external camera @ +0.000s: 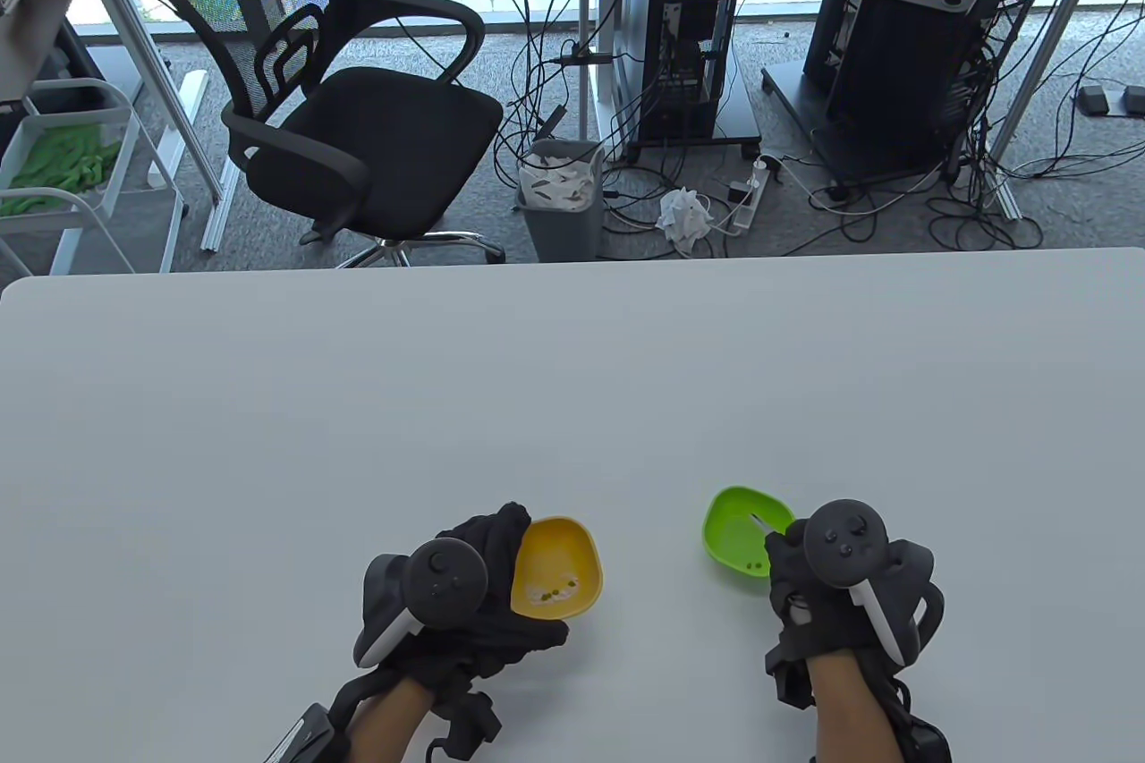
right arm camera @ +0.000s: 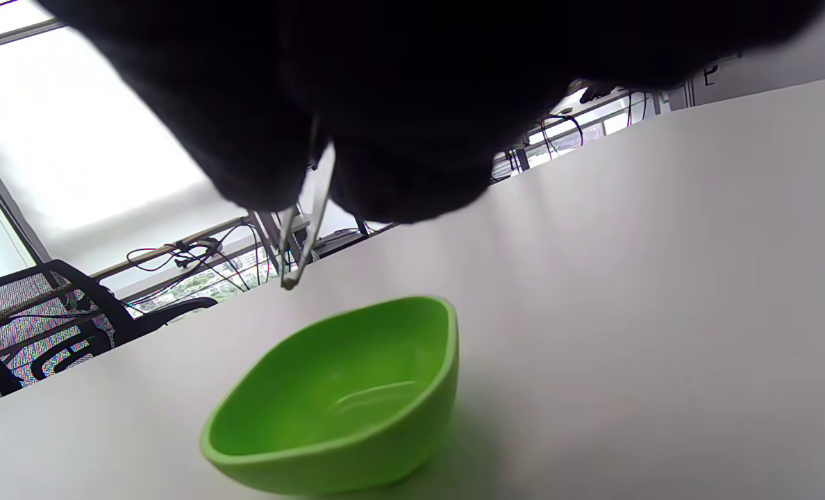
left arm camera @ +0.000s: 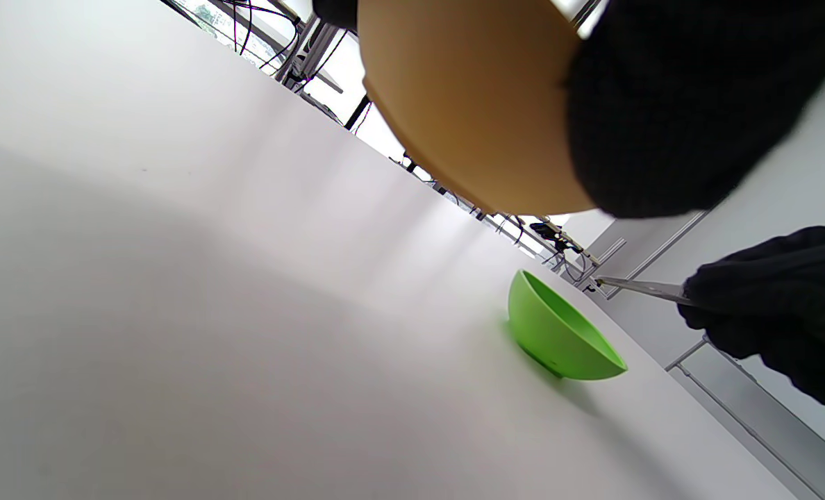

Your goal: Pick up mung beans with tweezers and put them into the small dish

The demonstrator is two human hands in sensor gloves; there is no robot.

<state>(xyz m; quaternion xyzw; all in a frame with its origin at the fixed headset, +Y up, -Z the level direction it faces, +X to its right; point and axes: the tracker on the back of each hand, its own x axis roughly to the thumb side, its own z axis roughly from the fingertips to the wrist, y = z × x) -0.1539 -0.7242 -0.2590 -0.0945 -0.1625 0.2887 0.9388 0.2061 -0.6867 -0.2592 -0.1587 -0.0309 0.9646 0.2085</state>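
Green dish [external camera: 735, 530] beneath right-hand tweezers [right arm camera: 306, 229]; yellow dish [external camera: 556, 568] left-held.

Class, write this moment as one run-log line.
left hand: holds yellow dish tilted, off table | right hand: holds tweezers above green dish | beans: some in yellow dish

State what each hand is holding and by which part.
The left hand holds the yellow dish by its near-left rim, lifted and tilted. The right hand pinches the tweezers at their upper shafts, tips above the green dish.
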